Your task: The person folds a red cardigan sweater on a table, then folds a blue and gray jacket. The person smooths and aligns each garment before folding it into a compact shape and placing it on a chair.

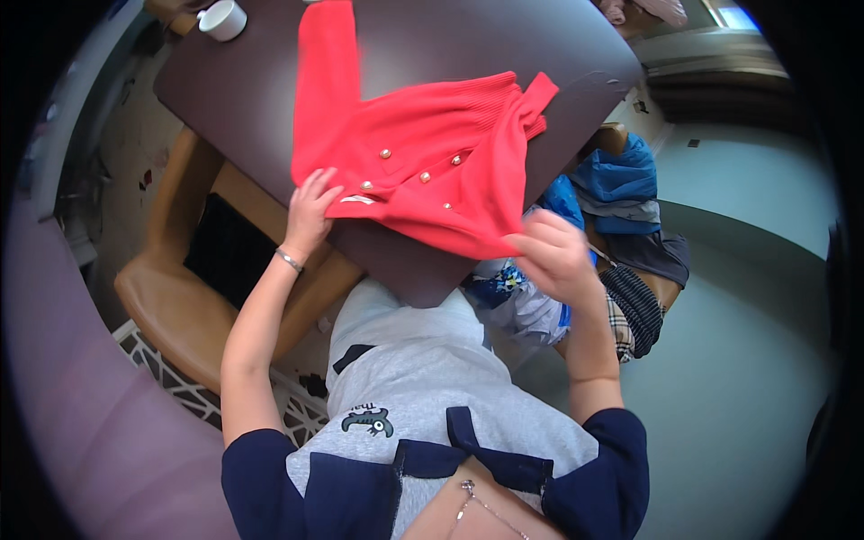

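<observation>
A red knitted cardigan [409, 153] with pearly round buttons and ribbed edging lies spread across the dark table. One sleeve stretches away toward the far side; the other side is bunched and folded at the right. My left hand [310, 214] grips the cardigan at its near left edge, fingers over the fabric, close to a small white label [357, 200]. At the near right corner, my right hand [558, 256] pinches the cloth between thumb and fingers, pulling that edge out. Parts of the fingers on both hands are hidden.
The dark brown table [243, 81] has a corner pointing at me. A white cup [222, 20] stands at its far left. A tan chair [184, 292] with a black cushion is at left. Piled clothes [621, 189] and plastic-wrapped items lie on a seat at right.
</observation>
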Available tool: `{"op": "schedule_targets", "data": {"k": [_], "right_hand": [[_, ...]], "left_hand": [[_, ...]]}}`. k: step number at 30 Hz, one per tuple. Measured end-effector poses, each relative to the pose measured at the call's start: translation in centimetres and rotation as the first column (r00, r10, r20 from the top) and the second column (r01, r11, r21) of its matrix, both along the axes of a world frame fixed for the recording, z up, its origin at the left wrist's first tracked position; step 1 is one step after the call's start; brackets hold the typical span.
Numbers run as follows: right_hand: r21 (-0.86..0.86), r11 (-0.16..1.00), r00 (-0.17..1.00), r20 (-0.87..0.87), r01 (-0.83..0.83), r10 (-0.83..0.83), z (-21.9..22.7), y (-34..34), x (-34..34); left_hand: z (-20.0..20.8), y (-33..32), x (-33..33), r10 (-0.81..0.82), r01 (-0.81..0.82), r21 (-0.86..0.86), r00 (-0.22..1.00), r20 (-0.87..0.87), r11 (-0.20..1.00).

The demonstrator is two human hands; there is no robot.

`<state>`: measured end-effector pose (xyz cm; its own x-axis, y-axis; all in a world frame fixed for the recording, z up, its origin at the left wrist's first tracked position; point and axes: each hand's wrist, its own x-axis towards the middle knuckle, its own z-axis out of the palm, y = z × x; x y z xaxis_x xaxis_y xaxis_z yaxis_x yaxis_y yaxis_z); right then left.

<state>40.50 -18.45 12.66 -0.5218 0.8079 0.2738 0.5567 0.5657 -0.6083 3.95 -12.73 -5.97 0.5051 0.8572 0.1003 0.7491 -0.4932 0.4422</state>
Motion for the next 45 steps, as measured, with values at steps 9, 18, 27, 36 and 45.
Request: {"op": "schedule_targets", "data": {"k": [9, 18, 27, 36, 45], "right_hand": [[0.118, 0.399, 0.349, -0.741, 0.909, -0.574, 12.6, -1.8, 19.2], [-0.054, 0.731, 0.308, -0.884, 0.68, -0.352, 12.7, 12.9, 20.8], [0.276, 0.621, 0.642, -0.579, 0.734, -0.502, -8.8, 22.7, -2.2], [-0.034, 0.88, 0.78, -0.447, 0.474, -0.437, -20.3, 24.1, -24.5], [0.077, 0.766, 0.741, -0.33, 0.638, -0.585, -19.1, 15.1, -14.6]], "left_hand": [[24.0, 0.4, 22.2, -0.392, 0.498, 0.021, 0.655, 0.647, 0.867], [24.1, -3.3, 25.2, 0.07, 0.694, -0.32, 0.363, 0.929, 0.645], [11.6, -7.3, 14.3, 0.743, 0.362, -0.843, 0.412, 0.528, 0.398], [-0.1, -6.9, 0.6, 0.971, -0.042, -0.97, 0.021, 0.238, 0.239], [-2.8, -8.2, -2.2, 0.979, 0.158, -0.977, -0.169, 0.112, 0.14]]}}
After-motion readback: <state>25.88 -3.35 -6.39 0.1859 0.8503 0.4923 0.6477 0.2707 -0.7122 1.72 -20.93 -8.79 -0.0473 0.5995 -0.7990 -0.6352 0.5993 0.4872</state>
